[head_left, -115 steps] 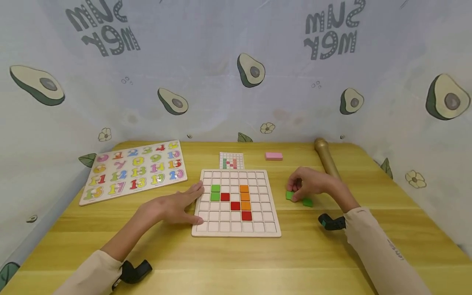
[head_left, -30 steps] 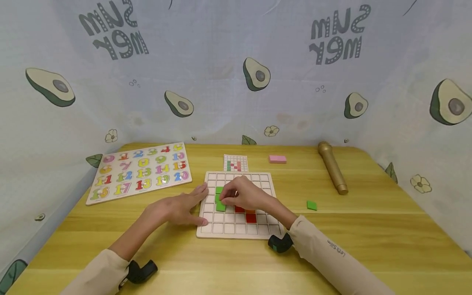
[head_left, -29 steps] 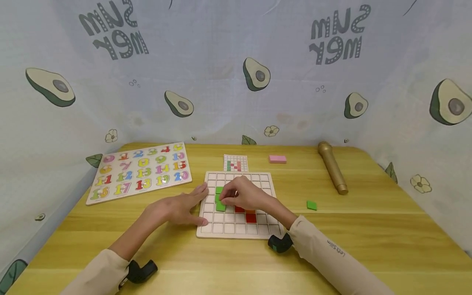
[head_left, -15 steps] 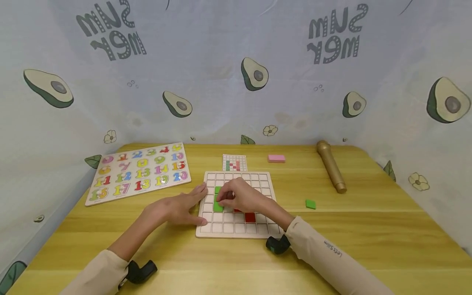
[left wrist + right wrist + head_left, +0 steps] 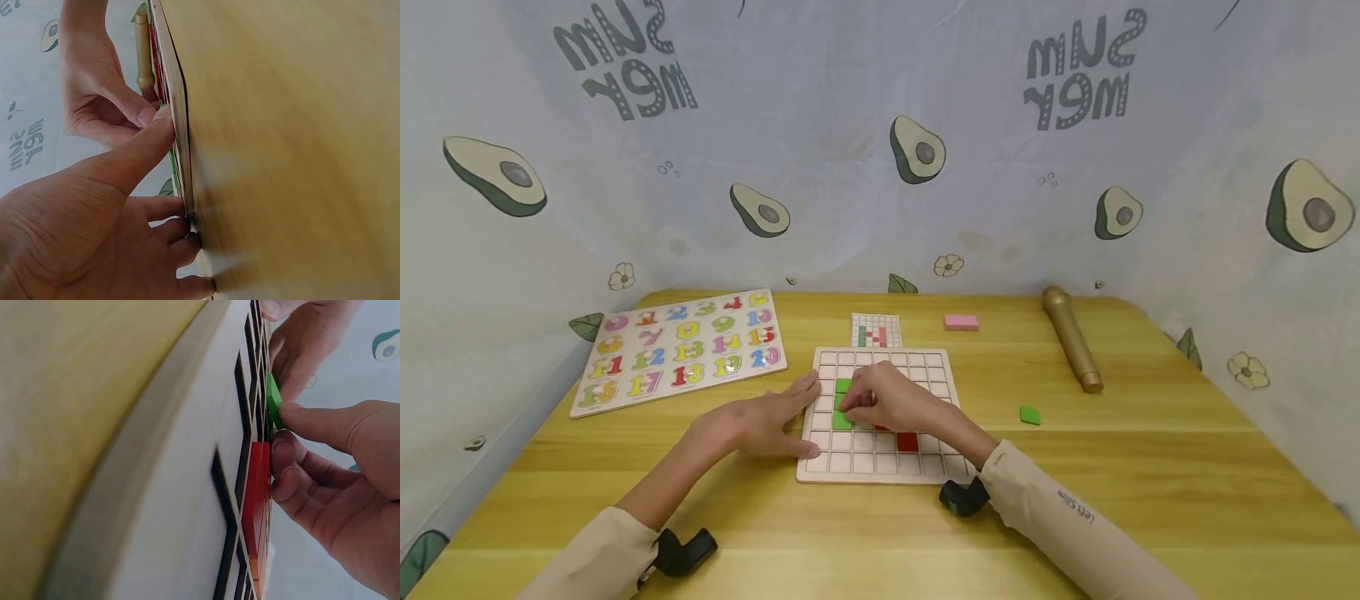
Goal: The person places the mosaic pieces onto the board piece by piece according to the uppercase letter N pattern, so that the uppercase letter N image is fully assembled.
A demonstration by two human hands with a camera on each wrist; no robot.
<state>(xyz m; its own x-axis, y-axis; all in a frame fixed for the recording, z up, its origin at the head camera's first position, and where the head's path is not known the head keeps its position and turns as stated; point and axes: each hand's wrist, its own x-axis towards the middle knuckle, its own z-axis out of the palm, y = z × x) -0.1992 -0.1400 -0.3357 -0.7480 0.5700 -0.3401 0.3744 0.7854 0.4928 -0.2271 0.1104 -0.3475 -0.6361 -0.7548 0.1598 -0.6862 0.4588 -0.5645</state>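
Note:
A wooden grid board (image 5: 880, 468) lies mid-table. My left hand (image 5: 758, 423) spreads along its left edge, with the thumb and fingertips on the rim. Over the grid, my right hand (image 5: 891, 398) pinches a green square tile (image 5: 275, 403) between thumb and fingers. That tile stands slightly tilted at the third cell down a green column, below another green tile (image 5: 843, 386). A red tile (image 5: 907, 442) sits lower right in the grid; the right hand covers much of the other red and orange tiles. One loose green tile (image 5: 1030, 415) lies on the table to the right.
Behind the board lies a small pattern card (image 5: 876, 330) with a coloured grid. A number puzzle board (image 5: 681, 354) lies at the left, a pink block (image 5: 961, 322) at the back, and a gold microphone (image 5: 1072, 340) at the right. A patterned curtain (image 5: 835, 150) encloses the table.
My right hand took one of two loose green tiles from the right and carried it left onto the grid. In the last second the tile shifted slightly into line with the column. The left hand stayed.

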